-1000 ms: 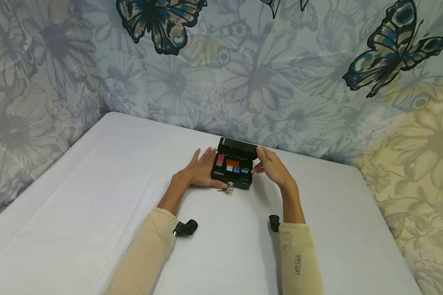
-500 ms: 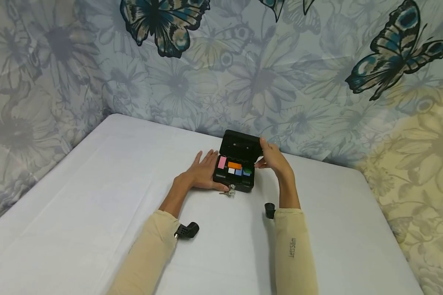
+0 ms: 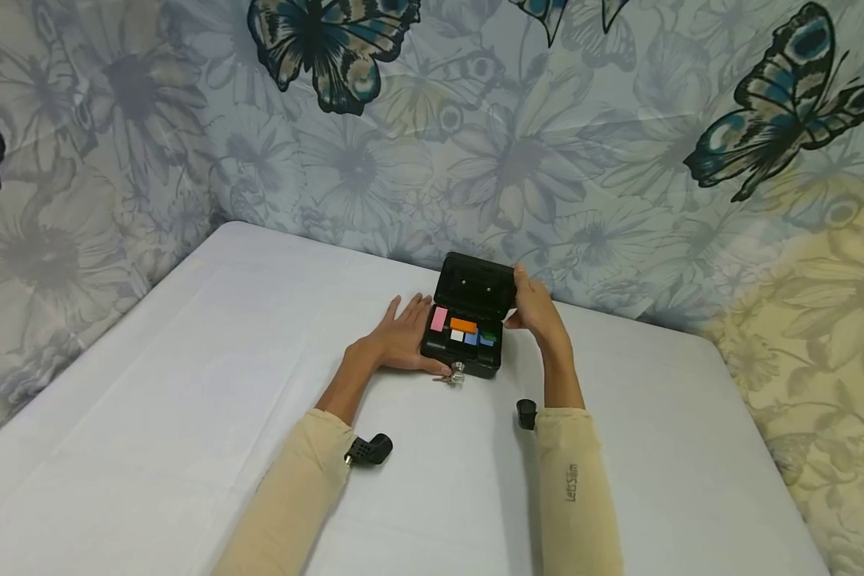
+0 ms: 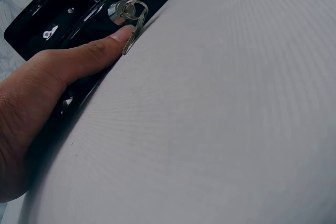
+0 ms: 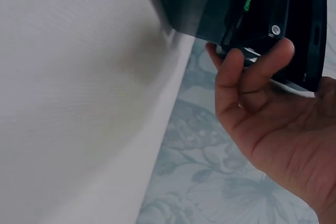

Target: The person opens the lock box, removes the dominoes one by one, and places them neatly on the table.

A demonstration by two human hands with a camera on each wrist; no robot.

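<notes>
As the black box (image 3: pixel 462 350) sat open, the left hand (image 3: pixel 402 340) lay against its left side, fingers spread, and the right hand (image 3: pixel 538 310) held the lid (image 3: pixel 477 290) at the right; the white table (image 3: pixel 245 352) was under the box.

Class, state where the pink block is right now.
In the head view, the pink block is inside the open black box, toward its left side, just left of the orange block.
</notes>
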